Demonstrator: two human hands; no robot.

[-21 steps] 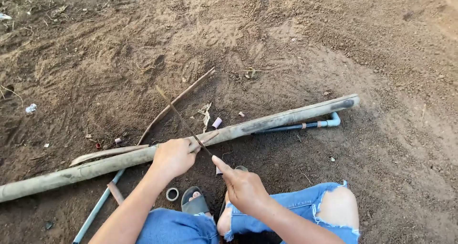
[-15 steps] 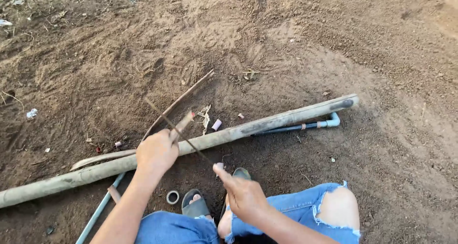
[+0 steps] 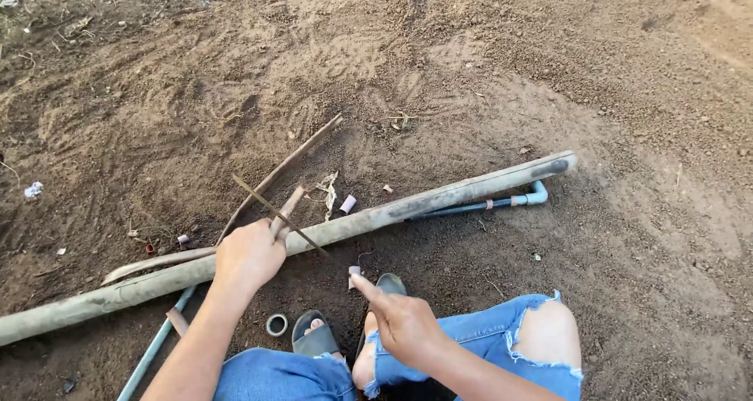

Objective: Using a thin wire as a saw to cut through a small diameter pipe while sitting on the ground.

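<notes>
Head view, looking down on bare brown soil. The left hand (image 3: 249,254) is clenched around the handle end of a thin, dark saw blade (image 3: 278,214), which slants from upper left to lower right across a long, pale, mud-stained pipe (image 3: 408,207). A short brownish piece (image 3: 287,207) rises from the same fist; what it is cannot be told. The pipe lies on the ground from the lower left edge of the view up toward the right, and the left hand rests against it near its middle. The right hand (image 3: 404,320) holds nothing: the forefinger is extended toward the pipe, the other fingers loosely curled, and it hovers just short of the blade's lower end. A slim blue pipe with an elbow fitting (image 3: 502,203) lies just behind the large pipe's right end. A curved dry stick (image 3: 286,168) lies beyond the left hand. A small ring (image 3: 276,324) lies beside the sandalled feet (image 3: 315,340).
</notes>
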